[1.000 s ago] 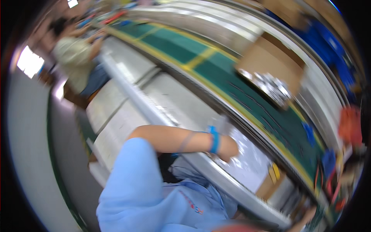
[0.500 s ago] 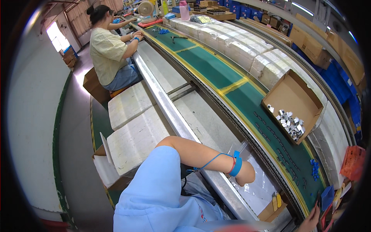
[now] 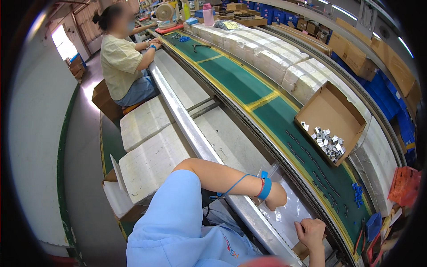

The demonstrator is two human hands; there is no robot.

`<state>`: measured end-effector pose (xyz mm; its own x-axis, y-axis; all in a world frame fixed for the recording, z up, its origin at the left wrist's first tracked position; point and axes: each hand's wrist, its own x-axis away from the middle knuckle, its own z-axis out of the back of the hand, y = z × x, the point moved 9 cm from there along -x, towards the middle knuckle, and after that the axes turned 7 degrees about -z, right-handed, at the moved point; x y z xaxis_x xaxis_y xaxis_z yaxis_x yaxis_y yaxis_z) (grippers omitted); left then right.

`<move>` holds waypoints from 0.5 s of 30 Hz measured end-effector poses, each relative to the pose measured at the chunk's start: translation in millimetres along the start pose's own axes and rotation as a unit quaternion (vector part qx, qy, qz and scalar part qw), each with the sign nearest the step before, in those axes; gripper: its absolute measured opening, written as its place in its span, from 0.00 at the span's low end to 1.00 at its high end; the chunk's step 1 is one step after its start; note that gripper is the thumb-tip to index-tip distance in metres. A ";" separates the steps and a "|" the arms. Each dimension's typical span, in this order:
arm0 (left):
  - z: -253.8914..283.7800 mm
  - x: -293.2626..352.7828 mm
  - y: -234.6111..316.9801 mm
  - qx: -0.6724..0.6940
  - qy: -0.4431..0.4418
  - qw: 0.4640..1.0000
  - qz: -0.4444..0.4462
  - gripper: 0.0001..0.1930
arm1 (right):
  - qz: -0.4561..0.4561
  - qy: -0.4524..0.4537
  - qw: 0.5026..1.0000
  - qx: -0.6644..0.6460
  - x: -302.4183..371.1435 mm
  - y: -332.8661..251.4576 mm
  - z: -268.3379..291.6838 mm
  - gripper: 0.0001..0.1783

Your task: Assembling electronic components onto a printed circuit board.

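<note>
My left hand (image 3: 277,197), with a blue wrist strap (image 3: 265,188) and cord, reaches over the metal rail. Its fingers bend down over a clear plastic bag or sheet (image 3: 291,205); what they hold, if anything, is hidden. Nearby, my right hand (image 3: 311,232) hovers at the sheet's near end with fingers curled in and the thumb beside them. I cannot make out anything in it. Rows of small dark parts (image 3: 321,174) lie on the green work surface (image 3: 271,113) beyond both hands, alongside a pile of small blue pieces (image 3: 357,195).
A shallow cardboard box (image 3: 344,104) of small white-and-metal parts stands across the green strip. White foam blocks (image 3: 153,164) are at left, beside the metal rail (image 3: 178,115). A blue bin (image 3: 373,226) and a red bag (image 3: 404,184) sit far right. A co-worker (image 3: 122,66) sits farther up.
My right hand has come in from the lower right corner, away from the blue bin, to beside the plastic. My left hand stays over the plastic. The co-worker's head has turned.
</note>
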<state>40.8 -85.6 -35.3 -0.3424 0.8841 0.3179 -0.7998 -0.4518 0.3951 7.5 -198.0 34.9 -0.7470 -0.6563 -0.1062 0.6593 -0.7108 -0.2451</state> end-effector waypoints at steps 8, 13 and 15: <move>-2.2 -1.6 -2.1 0.003 -0.016 1.000 0.004 0.17 | -0.045 -0.018 0.999 -0.009 -3.2 12.8 -6.1 0.12; -5.4 -4.1 -0.5 0.007 -0.023 1.000 -0.005 0.17 | -0.119 -0.114 0.985 -0.052 1.9 16.3 -27.5 0.30; -0.1 0.1 -0.1 0.006 0.003 1.000 0.005 0.17 | -0.128 -0.159 0.979 0.004 7.8 21.0 -41.5 0.44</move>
<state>40.8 -85.5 -35.4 -0.3531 0.8802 0.3173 -0.7908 -0.4620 0.4015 12.0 -207.6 -11.1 -0.8243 -0.5013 0.2631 0.4557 -0.8632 -0.2172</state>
